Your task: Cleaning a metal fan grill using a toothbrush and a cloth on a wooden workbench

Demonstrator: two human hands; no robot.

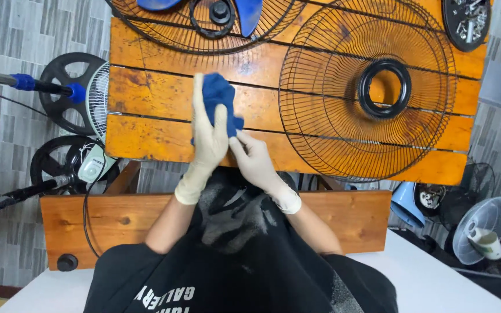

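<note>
— Where's the crumpled blue cloth (pixel 220 101) sitting?

— On the orange plank tabletop (pixel 152 95), left of the round black wire fan guard (pixel 372 93), near the table's close edge.

— Which hand has it?

— Left gloved hand (pixel 210 136), fingers wrapped round it, cloth running lengthwise away from the person. Right gloved hand (pixel 253 159) pinches the cloth's near corner, fingers narrow, just beside the left.

— Nearer hand?

— Left; it's underneath.

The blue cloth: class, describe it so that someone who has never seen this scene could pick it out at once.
Start at the orange wooden table. Near the middle of its front edge, two gloved hands meet: the left hand and the right hand hold the blue cloth between them. It is soft and crumpled, unlike the rigid wire fan guard lying to its right.
</note>
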